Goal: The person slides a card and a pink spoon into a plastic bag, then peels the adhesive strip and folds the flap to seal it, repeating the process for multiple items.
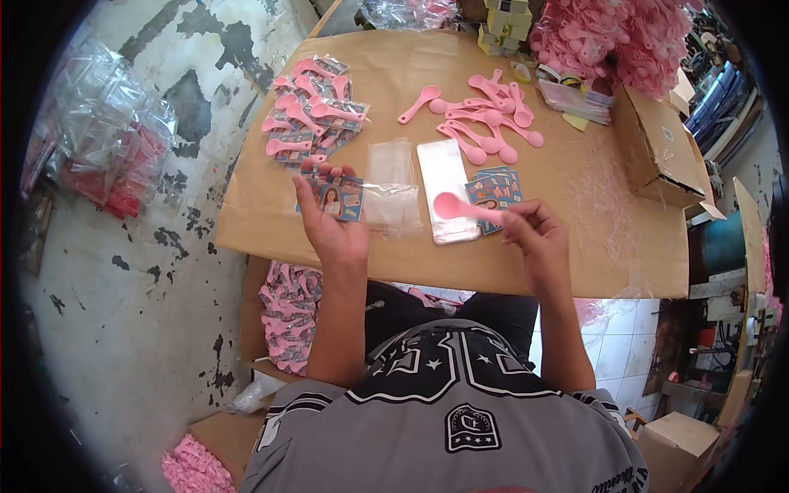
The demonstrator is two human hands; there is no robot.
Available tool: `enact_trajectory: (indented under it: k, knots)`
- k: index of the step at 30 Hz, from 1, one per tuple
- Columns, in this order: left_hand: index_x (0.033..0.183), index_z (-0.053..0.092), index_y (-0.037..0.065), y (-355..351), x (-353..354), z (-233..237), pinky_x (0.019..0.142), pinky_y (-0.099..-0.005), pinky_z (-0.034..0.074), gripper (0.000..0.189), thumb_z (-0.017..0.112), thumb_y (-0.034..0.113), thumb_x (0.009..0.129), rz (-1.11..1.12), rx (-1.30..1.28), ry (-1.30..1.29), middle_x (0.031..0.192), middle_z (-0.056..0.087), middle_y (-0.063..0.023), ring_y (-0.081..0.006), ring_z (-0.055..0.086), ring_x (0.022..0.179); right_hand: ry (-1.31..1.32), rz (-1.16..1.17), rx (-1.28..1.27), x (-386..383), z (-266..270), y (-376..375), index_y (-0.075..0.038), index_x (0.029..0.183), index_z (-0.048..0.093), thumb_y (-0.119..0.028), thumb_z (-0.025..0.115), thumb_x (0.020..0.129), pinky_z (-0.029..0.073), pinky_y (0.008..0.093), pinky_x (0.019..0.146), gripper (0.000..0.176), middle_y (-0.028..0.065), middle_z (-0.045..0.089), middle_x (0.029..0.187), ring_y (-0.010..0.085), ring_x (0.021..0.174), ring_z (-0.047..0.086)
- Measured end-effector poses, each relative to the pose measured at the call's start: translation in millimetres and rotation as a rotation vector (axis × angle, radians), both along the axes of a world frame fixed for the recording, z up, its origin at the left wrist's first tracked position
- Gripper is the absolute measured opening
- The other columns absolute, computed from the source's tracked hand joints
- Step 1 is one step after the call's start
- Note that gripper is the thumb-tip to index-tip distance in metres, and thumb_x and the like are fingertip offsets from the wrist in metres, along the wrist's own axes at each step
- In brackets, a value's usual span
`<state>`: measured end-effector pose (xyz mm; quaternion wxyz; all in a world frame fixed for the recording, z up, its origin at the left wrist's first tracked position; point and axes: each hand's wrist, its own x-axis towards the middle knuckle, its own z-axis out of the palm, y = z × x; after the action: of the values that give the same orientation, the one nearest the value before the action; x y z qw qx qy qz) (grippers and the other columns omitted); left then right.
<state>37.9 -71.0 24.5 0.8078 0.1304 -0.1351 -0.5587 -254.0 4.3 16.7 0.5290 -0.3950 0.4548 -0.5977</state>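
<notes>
A blue printed card (pixel 335 198) lies across the fingers of my left hand (pixel 333 222), palm up, near the table's left front. A clear bag seems to be around the card. My right hand (pixel 534 238) pinches a pink spoon (pixel 452 206) by its handle, bowl pointing left. Under the spoon are a white stack of sleeves (pixel 444 172) and several blue cards (pixel 501 182). Clear plastic bags (pixel 390 177) lie between my hands. Loose pink spoons (pixel 497 115) are heaped beyond, and spoons with cards in bags (pixel 316 107) are piled at the back left.
The brown-covered table (pixel 370 66) holds an open cardboard box (pixel 657 148) at right and a big heap of pink spoons (pixel 608 41) at the back right. Below the left edge is a box of packed spoons (pixel 289 320). Plastic-wrapped bundles (pixel 107 123) stand at far left.
</notes>
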Motion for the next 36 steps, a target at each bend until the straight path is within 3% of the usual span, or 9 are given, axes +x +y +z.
enact_trajectory:
  k: [10, 19, 23, 28, 31, 34, 36]
  knots:
    - [0.132, 0.056, 0.008, 14, -62, 10, 0.107, -0.0417, 0.053, 0.040, 0.062, 0.037, 0.107, -0.268, -0.020, -0.092, 0.103, 0.064, -0.0061, -0.0178, 0.065, 0.095, -0.195, 0.168, -0.005, 44, 17, 12, -0.001, 0.107, 0.063, -0.008, 0.076, 0.097, 0.059, 0.0278, 0.077, 0.018, 0.0073, 0.072, 0.095, 0.0133, 0.082, 0.070]
    - [0.133, 0.055, 0.005, 34, -88, 14, 0.096, -0.0385, 0.054, 0.043, 0.061, 0.039, 0.107, -0.571, 0.083, 0.046, 0.100, 0.065, -0.0079, -0.0186, 0.064, 0.095, -0.011, 0.077, -0.182, 53, -12, 4, -0.007, 0.112, 0.057, -0.010, 0.086, 0.088, 0.049, 0.0224, 0.079, 0.038, -0.0012, 0.057, 0.100, 0.0067, 0.089, 0.055]
    - [0.132, 0.055, 0.005, 34, -86, 5, 0.099, -0.0389, 0.054, 0.043, 0.062, 0.039, 0.107, -0.623, 0.069, 0.070, 0.102, 0.065, -0.0074, -0.0188, 0.065, 0.096, 0.246, -0.027, -0.306, 58, -5, 8, -0.006, 0.125, 0.057, -0.010, 0.087, 0.083, 0.051, 0.0265, 0.081, 0.051, 0.0051, 0.057, 0.118, 0.0125, 0.099, 0.058]
    - [0.140, 0.049, 0.006, 35, -77, 8, 0.108, -0.0469, 0.053, 0.041, 0.057, 0.031, 0.110, -0.702, 0.089, 0.080, 0.122, 0.063, -0.0141, -0.0250, 0.064, 0.116, 0.596, -0.129, -0.583, 58, 11, 8, -0.010, 0.137, 0.059, -0.008, 0.086, 0.081, 0.053, 0.0332, 0.091, 0.063, 0.0134, 0.054, 0.137, 0.0268, 0.119, 0.060]
    - [0.143, 0.047, 0.003, 36, -71, 6, 0.113, -0.0494, 0.050, 0.039, 0.052, 0.023, 0.111, -0.753, 0.070, 0.083, 0.136, 0.059, -0.0192, -0.0299, 0.059, 0.130, 0.559, -0.110, -0.569, 61, 18, 10, -0.010, 0.126, 0.070, -0.009, 0.085, 0.083, 0.052, 0.0394, 0.098, 0.045, 0.0163, 0.054, 0.144, 0.0310, 0.127, 0.057]
    - [0.144, 0.046, 0.001, 33, -66, 4, 0.116, -0.0512, 0.047, 0.038, 0.050, 0.019, 0.111, -0.764, 0.093, 0.084, 0.145, 0.055, -0.0221, -0.0326, 0.054, 0.139, 0.732, 0.037, -0.706, 46, 22, 11, -0.008, 0.112, 0.079, -0.013, 0.083, 0.085, 0.048, 0.0456, 0.105, 0.027, 0.0187, 0.057, 0.147, 0.0318, 0.131, 0.056]
    - [0.144, 0.046, 0.000, 31, -60, 7, 0.118, -0.0521, 0.045, 0.039, 0.050, 0.019, 0.110, -0.775, 0.112, 0.078, 0.149, 0.052, -0.0234, -0.0337, 0.051, 0.142, 0.636, 0.215, -0.762, 33, 35, 14, -0.008, 0.106, 0.081, -0.014, 0.081, 0.086, 0.045, 0.0474, 0.108, 0.020, 0.0190, 0.059, 0.147, 0.0331, 0.134, 0.054]
